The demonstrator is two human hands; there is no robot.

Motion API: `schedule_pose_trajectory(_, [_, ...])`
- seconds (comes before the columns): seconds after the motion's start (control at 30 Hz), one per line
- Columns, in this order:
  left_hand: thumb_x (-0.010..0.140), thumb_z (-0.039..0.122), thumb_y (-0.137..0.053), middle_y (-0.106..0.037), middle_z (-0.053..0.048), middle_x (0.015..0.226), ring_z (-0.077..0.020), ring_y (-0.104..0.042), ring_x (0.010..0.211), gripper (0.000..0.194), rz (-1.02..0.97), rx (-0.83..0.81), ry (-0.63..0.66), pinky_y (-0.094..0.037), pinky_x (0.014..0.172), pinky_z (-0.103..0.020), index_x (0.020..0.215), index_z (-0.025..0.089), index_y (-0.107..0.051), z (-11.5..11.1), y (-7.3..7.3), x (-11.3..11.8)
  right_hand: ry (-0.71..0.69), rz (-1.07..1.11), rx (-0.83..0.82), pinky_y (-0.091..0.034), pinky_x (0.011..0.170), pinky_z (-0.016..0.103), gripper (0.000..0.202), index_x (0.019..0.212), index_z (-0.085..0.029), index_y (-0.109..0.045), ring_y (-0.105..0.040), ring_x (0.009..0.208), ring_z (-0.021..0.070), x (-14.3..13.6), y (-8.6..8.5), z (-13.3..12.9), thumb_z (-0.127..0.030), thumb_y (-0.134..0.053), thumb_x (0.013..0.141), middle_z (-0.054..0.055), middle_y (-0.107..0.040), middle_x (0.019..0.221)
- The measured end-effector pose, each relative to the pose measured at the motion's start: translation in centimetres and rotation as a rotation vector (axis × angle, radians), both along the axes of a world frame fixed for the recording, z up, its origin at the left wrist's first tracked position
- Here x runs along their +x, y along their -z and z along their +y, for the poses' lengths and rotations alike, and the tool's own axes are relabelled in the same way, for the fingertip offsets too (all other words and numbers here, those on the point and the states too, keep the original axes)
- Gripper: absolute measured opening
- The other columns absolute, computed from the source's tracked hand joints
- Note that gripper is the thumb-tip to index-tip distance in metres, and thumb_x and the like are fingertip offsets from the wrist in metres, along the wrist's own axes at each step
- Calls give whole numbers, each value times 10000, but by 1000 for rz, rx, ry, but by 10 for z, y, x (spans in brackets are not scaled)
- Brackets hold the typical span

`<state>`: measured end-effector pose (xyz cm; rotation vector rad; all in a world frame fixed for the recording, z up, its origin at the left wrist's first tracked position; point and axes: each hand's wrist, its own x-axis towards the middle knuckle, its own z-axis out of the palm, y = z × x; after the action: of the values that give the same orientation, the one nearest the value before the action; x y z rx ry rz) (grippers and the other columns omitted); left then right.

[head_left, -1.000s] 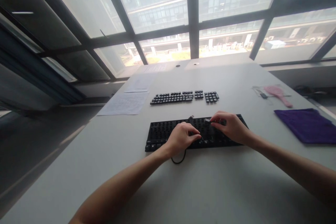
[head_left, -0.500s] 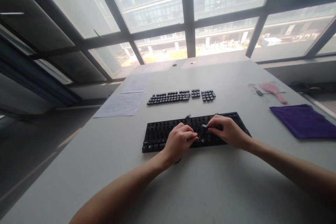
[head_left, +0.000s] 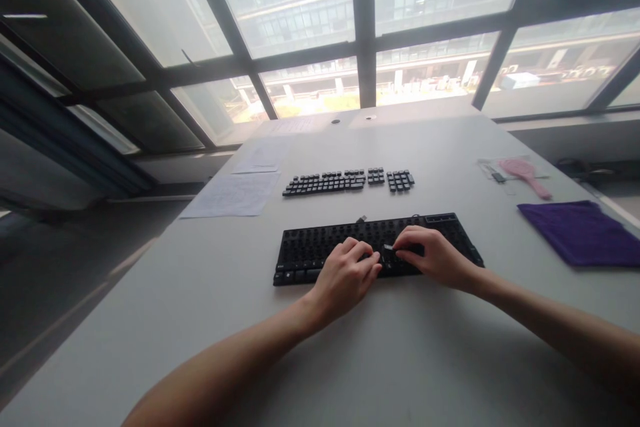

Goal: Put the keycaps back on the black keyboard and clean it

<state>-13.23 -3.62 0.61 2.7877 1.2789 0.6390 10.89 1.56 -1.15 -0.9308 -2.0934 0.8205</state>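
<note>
My right hand (head_left: 434, 255) pinches a keycap (head_left: 388, 247) over the keyboard (head_left: 313, 237) on the tabletop (head_left: 350, 367); my left hand (head_left: 344, 278) curls at its near side, grip unclear. Keys line its near-left edge, its farther rows look mostly bare, and loose keycaps (head_left: 325, 185) lie beyond it.

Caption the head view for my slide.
Right hand pinches a small keycap over a black keyboard; left hand rests beside it.

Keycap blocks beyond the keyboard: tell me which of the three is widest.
The left block, nearest the papers. It runs as a long strip, far wider than the middle block or the right block.
</note>
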Motion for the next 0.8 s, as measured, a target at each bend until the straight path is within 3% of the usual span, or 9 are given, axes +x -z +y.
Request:
schedule_pose_trajectory(0.3, [1022, 296, -507, -713, -72, 1057, -226, -596, 1001, 249, -61, -6, -21, -485, 841, -388, 1081, 197, -728, 2, 9, -1, -26, -57, 54, -520, 808, 368, 89, 877, -215, -726, -643, 880, 219, -2, 3, 0, -158, -661, 898, 61, -713, 921])
schedule_pose_trajectory(0.5, [1032, 264, -467, -711, -79, 1140, -229, -598, 1035, 289, -90, -40, -50, -478, 887, -397, 1238, 194, -658, 1, 5, 2, -33, -102, 126, -523, 827, 393, 91, 884, -223, -723, -632, 894, 228, -3, 2, -3, -162, -660, 907, 65, -714, 930])
schedule_pose_trajectory(0.8, [1026, 351, -496, -671, -93, 1264, -252, -568, 1101, 354, 48, -14, 19, -454, 896, -413, 1330, 209, -610, -3, 1, 11, -91, -137, 245, -511, 819, 381, 148, 856, -222, -729, -605, 899, 213, -1, 1, -6, -190, -616, 947, 70, -692, 936])
